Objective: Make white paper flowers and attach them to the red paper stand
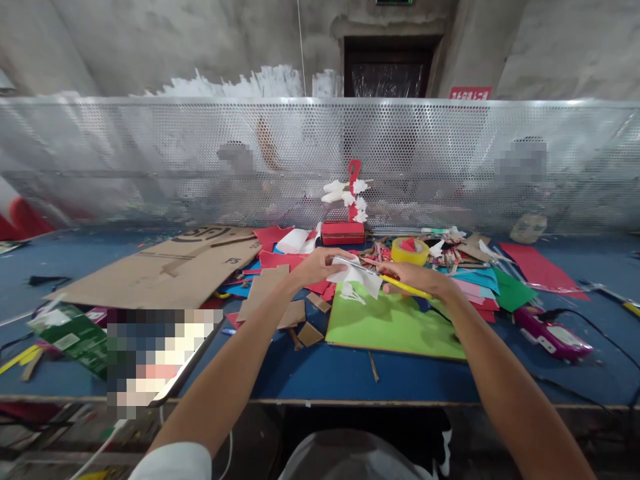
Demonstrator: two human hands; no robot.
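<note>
My left hand (320,262) pinches a piece of white paper (359,275) above the table. My right hand (417,277) grips yellow-handled scissors (400,285), and their blades reach into the white paper. Both hands hover over a green sheet (395,327) lying on the blue table (325,373). Small white paper scraps (350,292) rest on the green sheet under the hands.
A big cardboard sheet (165,270) lies at left, with cardboard pieces (273,297) beside it. A yellow tape roll (410,251), a red box (343,233) with a white paper-flower stem (350,193), coloured papers (490,283) and a purple glue gun (550,333) sit around. A perforated metal screen (150,160) backs the table.
</note>
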